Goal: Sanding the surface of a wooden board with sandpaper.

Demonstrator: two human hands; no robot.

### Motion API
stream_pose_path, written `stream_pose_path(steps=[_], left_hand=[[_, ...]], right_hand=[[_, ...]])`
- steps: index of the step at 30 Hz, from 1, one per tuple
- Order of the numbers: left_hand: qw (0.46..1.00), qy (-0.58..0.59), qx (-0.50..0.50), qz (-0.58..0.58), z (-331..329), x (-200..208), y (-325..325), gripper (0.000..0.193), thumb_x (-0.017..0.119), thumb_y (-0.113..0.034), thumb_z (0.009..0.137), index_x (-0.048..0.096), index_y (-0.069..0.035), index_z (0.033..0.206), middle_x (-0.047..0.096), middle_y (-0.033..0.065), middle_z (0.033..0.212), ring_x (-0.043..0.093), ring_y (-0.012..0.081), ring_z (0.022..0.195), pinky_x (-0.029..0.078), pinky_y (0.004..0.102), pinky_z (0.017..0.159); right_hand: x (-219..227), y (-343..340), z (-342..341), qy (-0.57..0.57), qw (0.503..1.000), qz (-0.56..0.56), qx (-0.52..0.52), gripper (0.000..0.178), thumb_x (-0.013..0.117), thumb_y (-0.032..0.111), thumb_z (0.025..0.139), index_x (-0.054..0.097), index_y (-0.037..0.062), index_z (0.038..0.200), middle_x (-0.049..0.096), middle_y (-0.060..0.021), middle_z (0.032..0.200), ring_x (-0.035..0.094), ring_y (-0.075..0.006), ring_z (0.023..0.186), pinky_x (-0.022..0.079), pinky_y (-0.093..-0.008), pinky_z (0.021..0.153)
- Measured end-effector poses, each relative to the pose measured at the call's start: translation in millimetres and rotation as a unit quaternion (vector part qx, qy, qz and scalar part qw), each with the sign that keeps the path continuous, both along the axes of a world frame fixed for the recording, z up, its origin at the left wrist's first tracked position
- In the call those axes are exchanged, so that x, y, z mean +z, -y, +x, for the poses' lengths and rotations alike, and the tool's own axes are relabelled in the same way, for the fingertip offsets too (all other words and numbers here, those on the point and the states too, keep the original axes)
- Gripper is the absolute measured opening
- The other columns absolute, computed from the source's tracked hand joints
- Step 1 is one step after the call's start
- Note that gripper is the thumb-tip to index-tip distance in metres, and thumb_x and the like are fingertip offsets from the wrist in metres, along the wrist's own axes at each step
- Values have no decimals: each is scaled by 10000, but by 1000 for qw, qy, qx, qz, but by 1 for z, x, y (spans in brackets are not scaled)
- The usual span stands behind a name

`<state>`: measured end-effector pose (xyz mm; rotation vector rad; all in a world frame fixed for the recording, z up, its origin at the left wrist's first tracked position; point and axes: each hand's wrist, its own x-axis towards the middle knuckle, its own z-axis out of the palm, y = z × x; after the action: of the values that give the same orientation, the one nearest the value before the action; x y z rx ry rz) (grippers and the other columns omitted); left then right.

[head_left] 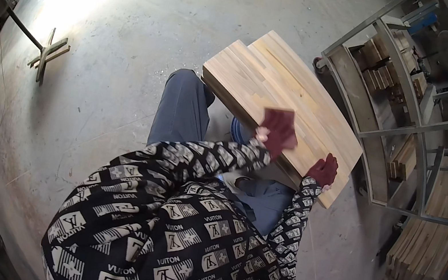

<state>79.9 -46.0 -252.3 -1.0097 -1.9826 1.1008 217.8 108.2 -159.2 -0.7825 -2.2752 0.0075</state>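
A pale board stack [299,102], made of glued wood strips, lies at an angle in front of me across a blue round support [237,130]. At least two boards show, the top one offset from the one below. My left hand [278,138], in a dark red glove, presses a square reddish-brown sheet of sandpaper [278,115] onto the top board near its close edge; it is slightly blurred. My right hand [324,170], gloved the same, rests on the board's near right corner with fingers partly spread.
A metal rack [365,135] with wood pieces stands to the right. Below it are stacked long wooden strips [416,250]. A metal stand with a cross-shaped foot [47,53] is at the far left. My legs [183,108] straddle the near side of the boards.
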Motion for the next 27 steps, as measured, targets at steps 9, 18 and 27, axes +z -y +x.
stream_pose_path(steps=[9,18,27], left_hand=[[732,471,-210,445,-62,46,75,555,662,-332,839,575,-87,1329,513,198,1412,417,440,1353,272,586,1167],[769,334,30,544,-122,50,77,598,571,-448,919,514,-121,1416,406,192,1516,301,457,1416,189,599,1184],[670,589,-318,321,-4,65,19,683,745,-326,743,557,-107,1361,504,171,1442,400,428,1382,279,575,1180]], right_hand=[[-10,-4,11,5,1000,-2,-6,281,598,53,842,666,4,1110,674,-200,1086,621,-394,1028,497,-499,889],[-6,-4,7,-5,1000,10,-18,264,594,43,838,671,3,1087,681,-199,1088,627,-380,1024,498,-490,866],[-18,-8,14,-21,1000,-9,-20,310,644,97,864,701,31,1161,689,-226,1161,633,-409,1118,487,-492,1000]])
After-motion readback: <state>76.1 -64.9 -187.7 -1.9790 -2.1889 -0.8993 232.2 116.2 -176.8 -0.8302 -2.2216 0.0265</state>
